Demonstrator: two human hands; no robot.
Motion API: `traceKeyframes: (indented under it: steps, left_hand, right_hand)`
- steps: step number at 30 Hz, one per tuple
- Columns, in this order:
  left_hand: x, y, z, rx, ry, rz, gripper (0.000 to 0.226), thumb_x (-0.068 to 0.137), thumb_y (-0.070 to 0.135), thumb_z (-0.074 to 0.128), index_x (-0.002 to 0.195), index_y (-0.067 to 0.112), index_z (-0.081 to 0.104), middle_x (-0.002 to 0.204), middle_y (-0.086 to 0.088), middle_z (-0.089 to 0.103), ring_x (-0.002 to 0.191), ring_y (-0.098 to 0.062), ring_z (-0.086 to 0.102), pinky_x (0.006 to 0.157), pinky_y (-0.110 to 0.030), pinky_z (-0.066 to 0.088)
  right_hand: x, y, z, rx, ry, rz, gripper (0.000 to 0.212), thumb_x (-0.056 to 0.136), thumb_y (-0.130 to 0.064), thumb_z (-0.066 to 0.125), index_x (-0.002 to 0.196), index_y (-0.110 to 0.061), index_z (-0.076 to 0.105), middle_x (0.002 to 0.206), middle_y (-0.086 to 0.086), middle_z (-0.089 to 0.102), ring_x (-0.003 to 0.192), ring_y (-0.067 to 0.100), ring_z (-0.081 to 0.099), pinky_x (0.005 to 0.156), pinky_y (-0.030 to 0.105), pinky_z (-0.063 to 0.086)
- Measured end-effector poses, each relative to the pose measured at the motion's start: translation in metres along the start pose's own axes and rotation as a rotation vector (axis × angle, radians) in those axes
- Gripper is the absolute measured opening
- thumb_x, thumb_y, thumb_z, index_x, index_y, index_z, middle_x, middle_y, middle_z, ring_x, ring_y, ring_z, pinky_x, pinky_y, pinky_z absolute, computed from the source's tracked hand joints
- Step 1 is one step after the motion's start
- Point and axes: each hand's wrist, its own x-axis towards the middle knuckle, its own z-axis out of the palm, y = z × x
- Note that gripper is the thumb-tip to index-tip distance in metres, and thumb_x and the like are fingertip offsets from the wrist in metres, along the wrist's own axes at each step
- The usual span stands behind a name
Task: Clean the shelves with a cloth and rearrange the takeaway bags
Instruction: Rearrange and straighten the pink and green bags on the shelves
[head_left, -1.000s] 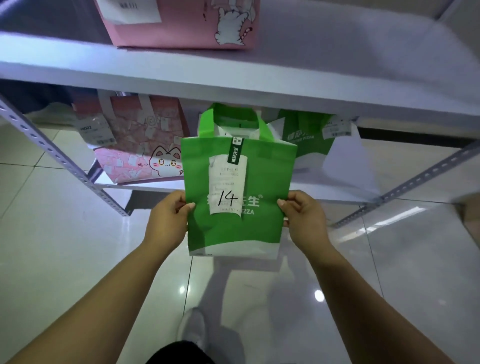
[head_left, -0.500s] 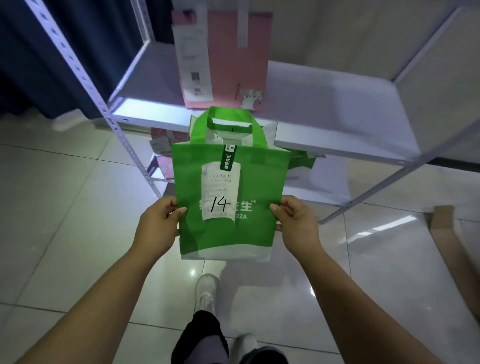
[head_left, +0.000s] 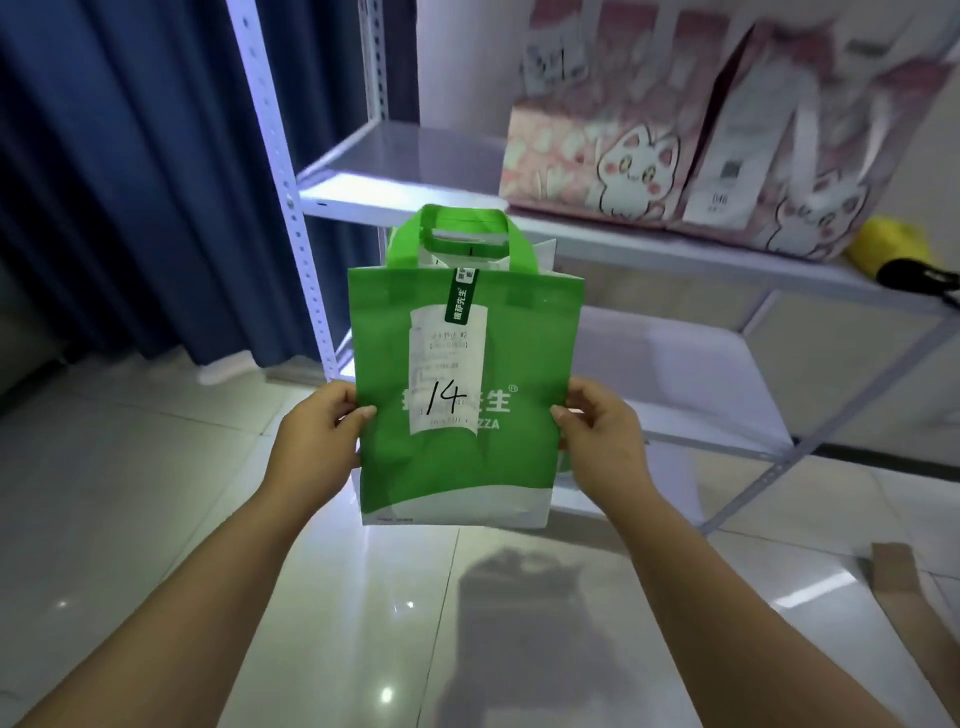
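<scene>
Left hand (head_left: 317, 441) and right hand (head_left: 602, 436) are pinching the side edges of the green bag (head_left: 467, 457), holding it upright in the air before the shelf (head_left: 405, 156); pink bags (head_left: 587, 156) are sitting up there, so rearranging is seemingly underway, this bag not yet placed

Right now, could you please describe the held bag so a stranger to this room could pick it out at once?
Find the white shelf rack beside the blue curtain. In front of it, the left hand and right hand pinch the sides of a green takeaway bag. Unlike the pink cat bags on the shelf, it has a white base and a receipt with a handwritten 14.
</scene>
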Motion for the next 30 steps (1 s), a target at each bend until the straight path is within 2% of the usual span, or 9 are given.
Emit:
traceKeyframes:
  steps: [5,8,10,15,20,23,26,30]
  left_hand:
    - [0.028,0.037,-0.047,0.003,0.007,0.123,0.015,0.092,0.007,0.052,0.088,0.017,0.062,0.095,-0.002,0.070,0.088,-0.023,0.068,0.068,-0.045,0.059]
    - [0.045,0.059,-0.070,0.020,0.044,0.216,0.014,0.092,0.007,0.053,0.090,0.017,0.064,0.093,0.001,0.071,0.085,-0.018,0.068,0.062,-0.031,0.059]
    - [0.056,0.073,-0.081,0.034,0.067,0.268,0.015,0.091,0.008,0.054,0.089,0.018,0.064,0.091,0.004,0.071,0.082,-0.015,0.068,0.057,-0.024,0.057]
    - [0.095,0.104,-0.099,-0.044,0.052,0.308,0.019,0.092,0.009,0.054,0.088,0.023,0.065,0.096,0.001,0.071,0.088,-0.023,0.068,0.068,-0.046,0.059]
    - [0.133,0.138,-0.103,-0.081,0.069,0.401,0.021,0.092,0.006,0.052,0.086,0.023,0.065,0.094,-0.002,0.071,0.089,-0.023,0.068,0.067,-0.045,0.059]
    - [0.157,0.154,-0.103,-0.102,0.091,0.451,0.025,0.093,0.005,0.052,0.085,0.025,0.064,0.094,-0.002,0.070,0.089,-0.021,0.068,0.067,-0.043,0.059]
    - [0.184,0.164,-0.101,-0.075,0.127,0.472,0.024,0.092,0.006,0.052,0.086,0.026,0.064,0.094,-0.003,0.070,0.088,-0.022,0.068,0.067,-0.041,0.059]
    - [0.219,0.170,-0.093,-0.032,0.171,0.484,0.023,0.092,0.006,0.052,0.086,0.024,0.064,0.091,0.003,0.070,0.088,-0.020,0.067,0.064,-0.035,0.060]
  right_hand:
    - [0.016,-0.055,0.030,0.031,0.060,-0.117,0.047,0.090,0.004,0.050,0.086,-0.041,0.061,0.092,-0.011,0.068,0.091,0.018,0.065,0.085,0.044,0.055]
    - [0.030,-0.082,0.048,0.031,0.101,-0.198,0.045,0.090,0.004,0.050,0.089,-0.039,0.061,0.096,-0.005,0.069,0.093,0.020,0.065,0.085,0.042,0.055]
    - [0.041,-0.099,0.058,0.046,0.141,-0.244,0.042,0.089,0.006,0.050,0.089,-0.035,0.062,0.094,-0.006,0.068,0.092,0.018,0.064,0.086,0.035,0.054]
    - [0.075,-0.136,0.073,0.033,0.232,-0.313,0.033,0.089,0.004,0.051,0.098,-0.025,0.064,0.093,-0.008,0.067,0.088,0.013,0.063,0.081,0.026,0.052]
    - [0.117,-0.168,0.076,0.036,0.280,-0.402,0.033,0.088,0.006,0.052,0.096,-0.025,0.063,0.090,-0.014,0.064,0.087,0.010,0.061,0.080,0.019,0.049]
    - [0.146,-0.180,0.078,0.043,0.279,-0.436,0.032,0.088,0.006,0.052,0.097,-0.022,0.063,0.092,-0.010,0.065,0.090,0.012,0.062,0.081,0.020,0.050]
    - [0.179,-0.186,0.082,0.052,0.287,-0.449,0.030,0.088,0.006,0.052,0.104,-0.015,0.066,0.099,-0.001,0.068,0.093,0.015,0.064,0.087,0.031,0.053]
    - [0.221,-0.187,0.089,0.048,0.259,-0.428,0.031,0.089,0.004,0.053,0.108,-0.016,0.065,0.101,-0.003,0.067,0.095,0.014,0.063,0.090,0.033,0.053]
